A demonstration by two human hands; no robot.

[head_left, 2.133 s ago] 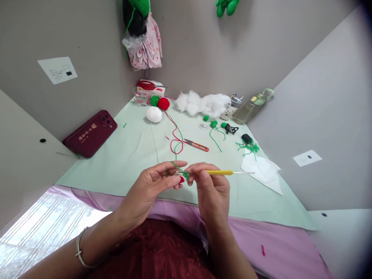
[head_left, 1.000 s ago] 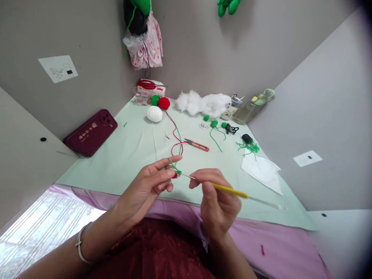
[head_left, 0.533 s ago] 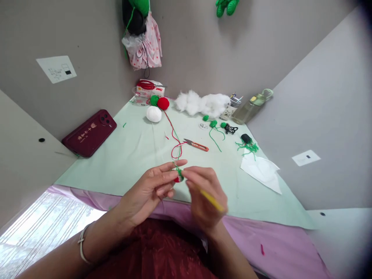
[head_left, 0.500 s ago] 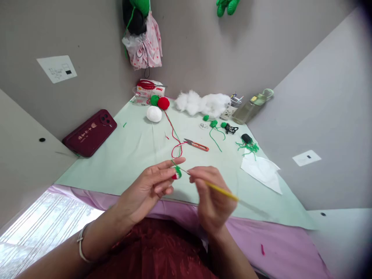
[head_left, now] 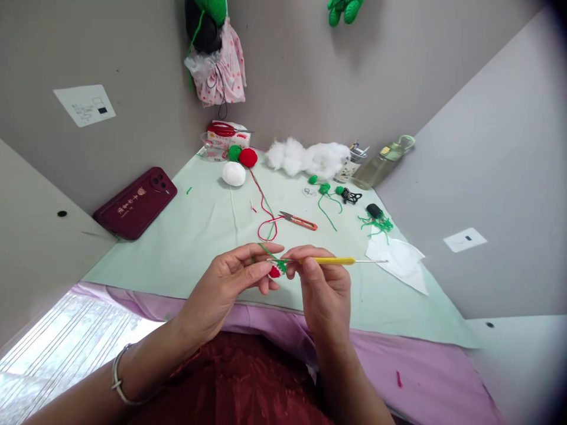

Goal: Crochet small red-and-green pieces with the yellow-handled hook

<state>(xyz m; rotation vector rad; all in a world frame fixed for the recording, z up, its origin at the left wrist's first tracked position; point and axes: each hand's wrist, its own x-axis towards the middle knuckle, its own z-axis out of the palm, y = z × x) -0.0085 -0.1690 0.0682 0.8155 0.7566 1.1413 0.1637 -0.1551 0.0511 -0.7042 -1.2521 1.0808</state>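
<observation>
L hand & R hand both pinching, v. close tog.

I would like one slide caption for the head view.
Left hand holds a small red, white and green crocheted piece; right hand grips a yellow-handled hook.

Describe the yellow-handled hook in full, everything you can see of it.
The yellow-handled hook is a slim tool: a smooth handle, plastic by its look, with a thin, metallic-looking shank at each end. It lies almost level across the view, gripped in the right hand. One shank meets the small crocheted piece at its green edge; whether it passes through a loop is too small to tell. The other sticks out to the right, free.
</observation>
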